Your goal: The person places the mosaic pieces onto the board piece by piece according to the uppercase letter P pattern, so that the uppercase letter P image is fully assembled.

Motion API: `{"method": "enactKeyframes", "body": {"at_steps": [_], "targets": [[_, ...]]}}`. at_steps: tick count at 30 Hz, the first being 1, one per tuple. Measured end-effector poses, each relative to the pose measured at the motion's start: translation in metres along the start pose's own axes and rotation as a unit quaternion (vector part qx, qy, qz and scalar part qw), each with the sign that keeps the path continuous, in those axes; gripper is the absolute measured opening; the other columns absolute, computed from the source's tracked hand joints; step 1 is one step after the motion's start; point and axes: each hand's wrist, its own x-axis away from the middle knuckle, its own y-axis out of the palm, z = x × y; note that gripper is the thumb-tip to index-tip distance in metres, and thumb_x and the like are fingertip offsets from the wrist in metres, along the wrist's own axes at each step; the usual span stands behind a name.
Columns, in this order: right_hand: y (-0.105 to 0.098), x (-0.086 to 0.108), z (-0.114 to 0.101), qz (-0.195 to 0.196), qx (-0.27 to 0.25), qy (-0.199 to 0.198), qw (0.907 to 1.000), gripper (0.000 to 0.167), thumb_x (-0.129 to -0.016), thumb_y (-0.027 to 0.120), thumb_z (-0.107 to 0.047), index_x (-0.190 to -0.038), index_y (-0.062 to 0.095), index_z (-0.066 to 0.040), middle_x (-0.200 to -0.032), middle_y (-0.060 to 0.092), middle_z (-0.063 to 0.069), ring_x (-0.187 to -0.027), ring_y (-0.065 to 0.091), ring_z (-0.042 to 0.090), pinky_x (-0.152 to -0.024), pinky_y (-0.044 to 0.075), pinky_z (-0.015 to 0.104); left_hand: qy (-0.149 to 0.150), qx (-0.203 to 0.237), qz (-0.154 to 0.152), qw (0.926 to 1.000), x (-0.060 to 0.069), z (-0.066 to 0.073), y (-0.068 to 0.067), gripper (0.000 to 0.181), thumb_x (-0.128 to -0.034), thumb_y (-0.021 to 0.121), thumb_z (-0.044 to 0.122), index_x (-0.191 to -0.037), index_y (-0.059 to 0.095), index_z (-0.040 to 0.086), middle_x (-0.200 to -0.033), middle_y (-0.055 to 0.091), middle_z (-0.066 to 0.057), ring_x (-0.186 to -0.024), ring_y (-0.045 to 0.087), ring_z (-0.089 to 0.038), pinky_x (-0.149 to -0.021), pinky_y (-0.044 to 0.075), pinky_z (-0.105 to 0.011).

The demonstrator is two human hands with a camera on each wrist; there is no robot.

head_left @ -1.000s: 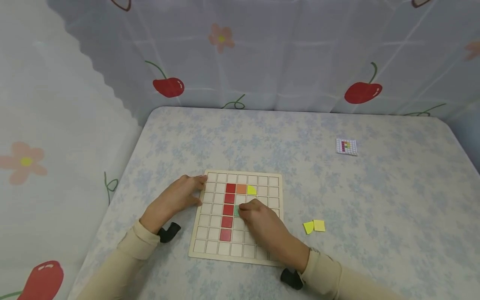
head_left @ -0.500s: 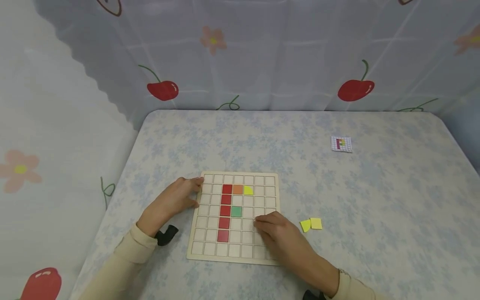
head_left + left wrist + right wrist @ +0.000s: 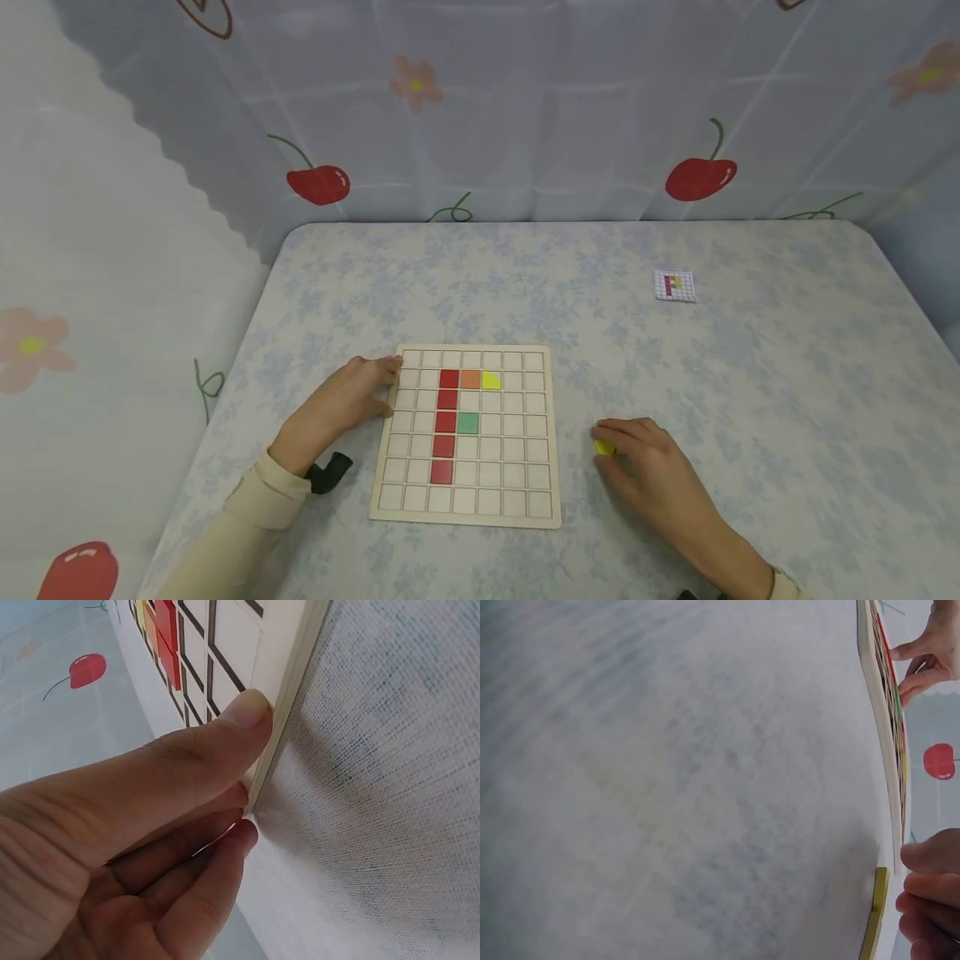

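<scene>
My left hand rests against the left edge of a pale square grid board. Its thumb touches the rim while other fingers bend at the side. Red tiles form a column on the board; an orange tile and a yellow quarter-round tile follow at the top, and a green tile lies beside the column. My right hand is over the loose yellow tiles right of the board, thumb and fingers apart. In the head view it hides most of them.
A small card with a coloured grid pattern lies at the back right of the floral-covered table. A curtain printed with cherries hangs behind it. A black strap piece sits at my left wrist.
My right hand has left the green tile on the board and moved right to the loose yellow tiles. The left hand has stayed at the board's edge. The head view has shifted slightly.
</scene>
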Motion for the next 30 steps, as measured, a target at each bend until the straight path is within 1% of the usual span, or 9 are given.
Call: {"method": "enactKeyframes", "body": {"at_steps": [3, 7, 10, 14, 17, 20, 23, 28, 30], "targets": [[-0.001, 0.002, 0.002, -0.006, 0.003, -0.002, 1.0000, 0.040, -0.066, 0.089, 0.000, -0.104, 0.076, -0.001, -0.108, 0.072, 0.007, -0.097, 0.064, 0.021, -0.076, 0.058, 0.037, -0.003, 0.001, -0.002, 1.0000, 0.000, 0.000, 0.000, 0.042, -0.0776, 0.080, -0.003, -0.116, 0.066, -0.013, -0.142, 0.048, -0.026, -0.127, 0.050, -0.042, -0.093, 0.054, -0.046], [-0.001, 0.002, 0.003, -0.017, 0.018, -0.011, 0.9996, 0.038, -0.065, 0.089, 0.001, -0.101, 0.077, -0.003, -0.103, 0.073, 0.005, -0.093, 0.065, 0.019, -0.075, 0.058, 0.037, -0.007, 0.003, -0.003, 1.0000, 0.000, -0.001, 0.001, 0.042, -0.0776, 0.080, -0.003, -0.116, 0.066, -0.013, -0.143, 0.048, -0.025, -0.126, 0.050, -0.042, -0.092, 0.054, -0.045], [-0.001, 0.002, 0.004, -0.018, 0.027, -0.021, 0.9992, 0.035, -0.064, 0.090, -0.001, -0.097, 0.078, -0.004, -0.098, 0.073, 0.003, -0.089, 0.065, 0.018, -0.072, 0.057, 0.036, -0.002, -0.001, -0.001, 1.0000, 0.001, 0.000, 0.001, 0.040, -0.0773, 0.081, -0.002, -0.114, 0.068, -0.012, -0.142, 0.048, -0.026, -0.126, 0.050, -0.042, -0.092, 0.055, -0.045], [0.000, -0.003, 0.003, -0.014, 0.030, -0.015, 0.9994, 0.030, -0.066, 0.091, -0.004, -0.093, 0.078, -0.005, -0.094, 0.073, 0.002, -0.086, 0.065, 0.017, -0.071, 0.056, 0.035, 0.004, -0.008, 0.000, 1.0000, 0.000, 0.000, 0.000, 0.037, -0.0771, 0.081, -0.002, -0.111, 0.069, -0.012, -0.143, 0.048, -0.025, -0.127, 0.049, -0.042, -0.092, 0.054, -0.045], [0.002, -0.012, -0.003, -0.014, 0.021, 0.000, 0.9997, 0.026, -0.068, 0.090, -0.008, -0.092, 0.078, -0.007, -0.093, 0.072, 0.001, -0.085, 0.063, 0.017, -0.070, 0.055, 0.035, -0.002, -0.004, -0.002, 1.0000, -0.001, 0.001, 0.000, 0.038, -0.0776, 0.081, -0.002, -0.112, 0.069, -0.011, -0.143, 0.048, -0.024, -0.128, 0.049, -0.042, -0.093, 0.054, -0.045], [0.007, -0.023, -0.013, -0.017, 0.005, 0.008, 0.9998, 0.025, -0.070, 0.089, -0.009, -0.092, 0.078, -0.007, -0.093, 0.071, 0.000, -0.085, 0.063, 0.017, -0.071, 0.055, 0.035, -0.005, -0.002, -0.002, 1.0000, -0.001, 0.001, -0.001, 0.039, -0.0779, 0.081, -0.002, -0.114, 0.069, -0.010, -0.144, 0.048, -0.024, -0.128, 0.049, -0.041, -0.094, 0.054, -0.045], [0.015, -0.037, -0.028, -0.028, -0.005, -0.004, 0.9996, 0.026, -0.071, 0.089, -0.011, -0.094, 0.078, -0.006, -0.093, 0.071, 0.000, -0.087, 0.063, 0.018, -0.073, 0.055, 0.034, -0.008, -0.001, -0.002, 1.0000, -0.001, 0.000, -0.001, 0.038, -0.0778, 0.081, -0.002, -0.113, 0.069, -0.010, -0.144, 0.047, -0.023, -0.129, 0.048, -0.041, -0.094, 0.053, -0.045], [0.036, -0.059, -0.050, -0.067, -0.023, -0.024, 0.9972, 0.024, -0.075, 0.087, -0.015, -0.097, 0.078, -0.008, -0.096, 0.071, -0.001, -0.090, 0.062, 0.017, -0.077, 0.055, 0.033, -0.012, 0.005, -0.004, 0.9999, 0.000, -0.001, 0.001, 0.038, -0.0781, 0.080, -0.001, -0.113, 0.069, -0.011, -0.145, 0.047, -0.023, -0.131, 0.046, -0.041, -0.096, 0.052, -0.046], [0.043, -0.066, -0.056, -0.075, -0.034, -0.030, 0.9961, 0.022, -0.076, 0.086, -0.015, -0.097, 0.078, -0.009, -0.096, 0.070, -0.001, -0.091, 0.062, 0.017, -0.078, 0.055, 0.032, -0.010, 0.005, -0.004, 0.9999, 0.000, -0.001, 0.001, 0.038, -0.0780, 0.080, -0.001, -0.113, 0.069, -0.010, -0.145, 0.047, -0.023, -0.131, 0.046, -0.041, -0.096, 0.052, -0.046]]}}
